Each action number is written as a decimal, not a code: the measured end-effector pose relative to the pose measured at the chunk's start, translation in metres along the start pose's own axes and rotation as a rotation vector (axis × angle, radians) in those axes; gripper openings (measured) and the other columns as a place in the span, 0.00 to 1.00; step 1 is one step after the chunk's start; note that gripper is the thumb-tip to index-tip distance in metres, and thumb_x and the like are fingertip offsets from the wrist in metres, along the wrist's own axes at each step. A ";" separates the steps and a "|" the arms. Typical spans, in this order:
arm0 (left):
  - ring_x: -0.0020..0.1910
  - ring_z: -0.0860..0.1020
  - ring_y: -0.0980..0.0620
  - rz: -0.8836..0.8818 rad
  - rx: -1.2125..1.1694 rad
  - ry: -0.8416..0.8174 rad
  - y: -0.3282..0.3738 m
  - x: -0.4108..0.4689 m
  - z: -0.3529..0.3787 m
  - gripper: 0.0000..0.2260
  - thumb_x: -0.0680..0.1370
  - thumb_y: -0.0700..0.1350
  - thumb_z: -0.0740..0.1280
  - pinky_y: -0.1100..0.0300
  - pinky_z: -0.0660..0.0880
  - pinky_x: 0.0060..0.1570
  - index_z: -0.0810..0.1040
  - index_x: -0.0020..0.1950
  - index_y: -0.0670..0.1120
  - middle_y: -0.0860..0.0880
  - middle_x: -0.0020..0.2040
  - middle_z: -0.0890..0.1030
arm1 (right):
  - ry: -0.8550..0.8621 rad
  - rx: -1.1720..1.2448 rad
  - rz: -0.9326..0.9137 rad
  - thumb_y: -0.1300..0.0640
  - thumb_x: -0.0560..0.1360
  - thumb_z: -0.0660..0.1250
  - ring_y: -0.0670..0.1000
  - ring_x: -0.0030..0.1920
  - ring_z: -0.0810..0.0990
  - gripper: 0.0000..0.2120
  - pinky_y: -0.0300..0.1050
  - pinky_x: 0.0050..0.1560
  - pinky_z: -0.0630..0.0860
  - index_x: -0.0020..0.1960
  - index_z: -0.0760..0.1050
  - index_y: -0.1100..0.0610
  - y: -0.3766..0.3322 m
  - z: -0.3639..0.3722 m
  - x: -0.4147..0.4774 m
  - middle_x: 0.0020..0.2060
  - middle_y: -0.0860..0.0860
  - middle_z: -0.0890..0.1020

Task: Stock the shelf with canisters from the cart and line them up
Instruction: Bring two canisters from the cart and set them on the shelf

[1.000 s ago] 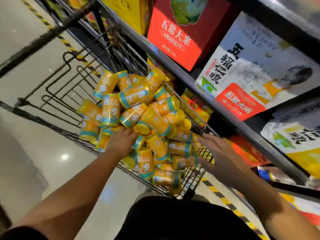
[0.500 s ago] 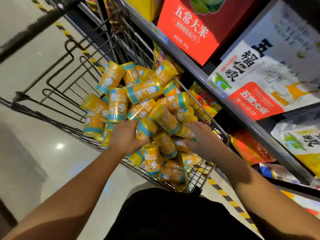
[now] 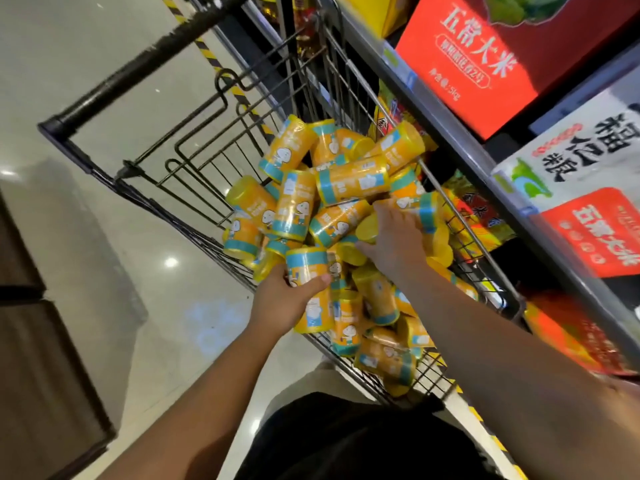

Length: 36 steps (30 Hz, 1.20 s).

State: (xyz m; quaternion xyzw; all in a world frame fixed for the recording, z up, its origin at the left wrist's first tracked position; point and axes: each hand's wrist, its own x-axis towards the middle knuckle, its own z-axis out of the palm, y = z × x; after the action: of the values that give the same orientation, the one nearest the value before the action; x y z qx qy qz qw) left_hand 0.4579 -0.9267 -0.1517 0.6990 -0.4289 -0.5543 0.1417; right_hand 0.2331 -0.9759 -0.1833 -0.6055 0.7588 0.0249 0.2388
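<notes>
both our hands in the cart (image 3: 138, 69)
our left hand (image 3: 282, 304) grips a can (image 3: 313, 265) at the cart's near side; our right hand (image 3: 396, 245) lies on other cans (image 3: 349, 181), grip we cannot tell.

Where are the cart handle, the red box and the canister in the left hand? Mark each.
cart handle (image 3: 145, 65), head view, middle of black bar.
red box (image 3: 460, 64), head view, printed front face.
held canister (image 3: 317, 311), head view, lower part of label.
</notes>
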 end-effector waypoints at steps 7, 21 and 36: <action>0.44 0.84 0.56 -0.021 -0.053 -0.004 -0.004 -0.004 0.004 0.17 0.69 0.59 0.79 0.49 0.82 0.50 0.80 0.53 0.54 0.55 0.48 0.86 | 0.139 0.488 0.264 0.44 0.70 0.78 0.51 0.61 0.70 0.38 0.50 0.56 0.72 0.75 0.65 0.45 0.035 -0.015 -0.052 0.63 0.49 0.67; 0.45 0.85 0.54 0.194 0.093 -0.312 0.067 -0.004 0.054 0.20 0.67 0.63 0.78 0.44 0.81 0.52 0.81 0.53 0.56 0.55 0.47 0.86 | -0.210 2.195 0.469 0.58 0.49 0.84 0.65 0.50 0.84 0.49 0.60 0.45 0.82 0.69 0.73 0.60 0.087 -0.024 -0.187 0.56 0.65 0.82; 0.61 0.81 0.41 0.033 -0.192 -0.713 0.079 -0.095 0.119 0.36 0.65 0.57 0.80 0.38 0.78 0.58 0.73 0.71 0.52 0.46 0.63 0.81 | 0.234 1.836 0.417 0.55 0.64 0.78 0.58 0.49 0.85 0.32 0.54 0.44 0.82 0.66 0.74 0.55 0.116 -0.053 -0.294 0.52 0.57 0.85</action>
State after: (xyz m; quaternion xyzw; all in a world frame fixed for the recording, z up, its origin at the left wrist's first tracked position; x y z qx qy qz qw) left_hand 0.3149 -0.8687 -0.0778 0.4385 -0.4086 -0.7984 0.0573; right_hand 0.1522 -0.6961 -0.0500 -0.0321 0.5939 -0.6001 0.5349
